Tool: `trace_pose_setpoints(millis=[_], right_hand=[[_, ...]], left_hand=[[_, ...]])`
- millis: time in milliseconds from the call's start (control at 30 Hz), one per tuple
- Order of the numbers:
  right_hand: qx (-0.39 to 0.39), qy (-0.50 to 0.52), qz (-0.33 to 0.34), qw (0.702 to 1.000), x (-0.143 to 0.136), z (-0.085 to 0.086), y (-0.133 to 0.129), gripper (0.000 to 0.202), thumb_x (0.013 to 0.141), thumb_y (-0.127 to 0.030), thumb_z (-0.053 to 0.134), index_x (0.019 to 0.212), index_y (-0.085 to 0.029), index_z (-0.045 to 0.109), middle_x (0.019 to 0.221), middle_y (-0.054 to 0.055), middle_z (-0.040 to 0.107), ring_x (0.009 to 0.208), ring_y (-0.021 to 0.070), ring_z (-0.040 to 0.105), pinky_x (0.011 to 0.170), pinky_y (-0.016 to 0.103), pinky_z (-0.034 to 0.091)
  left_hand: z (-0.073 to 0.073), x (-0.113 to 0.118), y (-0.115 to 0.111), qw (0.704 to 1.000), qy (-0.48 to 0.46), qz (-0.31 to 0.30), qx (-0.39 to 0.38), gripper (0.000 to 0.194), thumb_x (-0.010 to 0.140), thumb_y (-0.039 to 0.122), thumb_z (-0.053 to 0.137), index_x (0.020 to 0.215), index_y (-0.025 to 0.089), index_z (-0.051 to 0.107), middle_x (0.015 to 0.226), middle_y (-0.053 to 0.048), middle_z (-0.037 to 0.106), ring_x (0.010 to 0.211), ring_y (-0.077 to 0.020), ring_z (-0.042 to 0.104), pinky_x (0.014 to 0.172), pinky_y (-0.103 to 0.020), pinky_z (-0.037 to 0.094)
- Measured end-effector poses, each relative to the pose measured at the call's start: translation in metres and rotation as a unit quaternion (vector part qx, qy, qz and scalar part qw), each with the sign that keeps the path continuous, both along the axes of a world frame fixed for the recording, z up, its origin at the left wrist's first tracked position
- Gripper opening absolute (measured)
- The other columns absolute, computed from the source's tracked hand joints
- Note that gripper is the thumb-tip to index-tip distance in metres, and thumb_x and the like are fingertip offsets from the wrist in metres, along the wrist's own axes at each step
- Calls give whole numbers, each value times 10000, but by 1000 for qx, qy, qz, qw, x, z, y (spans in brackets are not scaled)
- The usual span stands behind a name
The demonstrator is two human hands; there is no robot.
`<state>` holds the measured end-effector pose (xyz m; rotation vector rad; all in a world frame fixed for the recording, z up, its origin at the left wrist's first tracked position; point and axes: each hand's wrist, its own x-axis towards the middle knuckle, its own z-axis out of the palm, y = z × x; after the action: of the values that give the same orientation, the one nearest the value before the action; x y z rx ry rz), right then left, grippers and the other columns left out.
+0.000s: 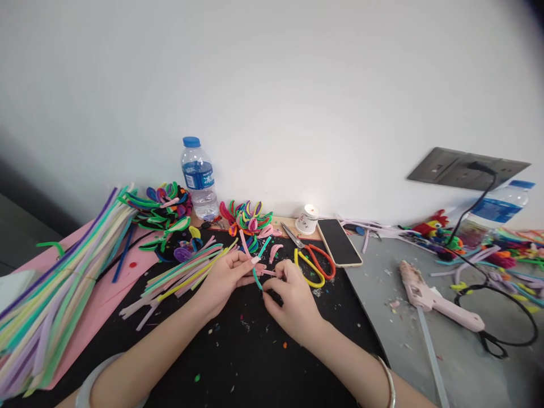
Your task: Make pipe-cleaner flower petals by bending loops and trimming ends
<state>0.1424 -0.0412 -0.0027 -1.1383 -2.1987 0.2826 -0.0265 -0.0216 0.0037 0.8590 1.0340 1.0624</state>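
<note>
My left hand [233, 275] pinches a pink pipe cleaner [245, 243] and a teal pipe cleaner [257, 279] where they cross, between thumb and fingers. From the right, my right hand [293, 297] has its fingers closed on the pink pipe cleaner's right end, close to the teal one's lower end. Both hands are just above a black mat. Left of them lies a pile of cut pipe cleaners [182, 275] in several colours. Beyond my right hand, scissors [312, 262] with one yellow and one orange handle loop rest on the mat, blades slightly apart.
A long bundle of pipe cleaners [63, 300] lies at far left. Along the wall stand a water bottle [199, 178], finished colourful pieces [249, 218], and a white paper cup [307, 220]. A phone [340, 242] and a corded pink glue gun [442, 306] lie to the right.
</note>
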Motion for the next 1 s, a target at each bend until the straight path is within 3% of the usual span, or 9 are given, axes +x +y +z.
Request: trace_pose_setpoints(millis=[233, 367, 533, 733, 833, 1000], right_hand=[[-38, 107, 13, 993, 5, 6, 2, 132, 805, -120, 450, 852, -188, 552, 838, 37, 421, 782, 157, 462, 696, 289, 405], [-65, 174, -22, 982, 8, 7, 9, 140, 825, -133, 449, 711, -189, 509, 755, 15, 442, 714, 146, 454, 624, 266, 373], [-114, 224, -72, 965, 13, 5, 19, 204, 827, -196, 475, 628, -191, 432, 661, -17, 406, 617, 128, 406, 563, 254, 323], [-176, 277, -62, 943, 18, 3, 27, 241, 820, -254, 493, 603, -189, 409, 629, -30, 381, 574, 109, 380, 530, 239, 319], [-278, 340, -30, 898, 17, 1, 27, 226, 813, -328, 521, 652, -189, 442, 554, -56, 386, 464, 81, 365, 441, 213, 316], [-422, 466, 19, 778, 11, 1, 25, 234, 738, -364, 626, 745, -182, 479, 538, -42, 554, 411, 90, 510, 409, 203, 418]], left_hand=[[-2, -5, 4, 998, 47, 20, 24, 266, 702, 382, 681, 812, 146, 626, 760, -49, 695, 731, -160, 646, 729, -282, 517], [-3, -5, 4, 997, 71, 14, 28, 242, 706, 375, 679, 771, 146, 635, 682, -31, 673, 662, -142, 630, 676, -255, 515], [-2, -3, 3, 992, 100, -28, 72, 227, 758, 364, 628, 719, 141, 619, 661, -29, 658, 599, -116, 594, 610, -223, 479], [2, -4, 2, 986, 117, -93, 77, 241, 761, 351, 617, 650, 141, 580, 593, -14, 630, 546, -105, 562, 564, -213, 449], [2, -4, 1, 983, 108, -131, 69, 235, 754, 347, 622, 660, 139, 568, 597, -16, 642, 536, -101, 563, 550, -207, 443], [1, -4, 0, 974, 116, -186, 56, 221, 733, 330, 641, 681, 126, 572, 617, -34, 680, 526, -105, 583, 537, -207, 454]])
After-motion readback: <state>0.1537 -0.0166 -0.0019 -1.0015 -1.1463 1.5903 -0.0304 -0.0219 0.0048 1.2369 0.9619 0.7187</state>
